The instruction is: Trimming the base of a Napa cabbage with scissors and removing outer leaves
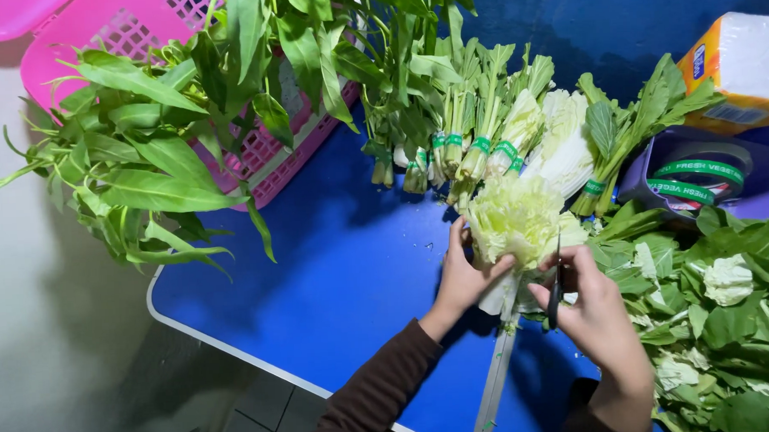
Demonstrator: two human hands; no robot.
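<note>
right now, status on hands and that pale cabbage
Left hand grips pale cabbage. Right hand holds scissors at its base. Trimmed leaves piled right, bundled greens behind.

Blue table (335, 277), pink basket (114, 38), tied greens (484, 127), leaf pile (720, 315)

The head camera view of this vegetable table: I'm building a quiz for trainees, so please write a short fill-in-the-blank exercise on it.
1. The left hand grips a pale bunch of leafy cabbage over a table coloured ____.
2. The right hand holds a pair of ____.
3. The long-leaved greens spill from a basket coloured ____.
4. The finished bundles are bound near the stems with tape coloured ____.

Missing words: blue; scissors; pink; green
</note>
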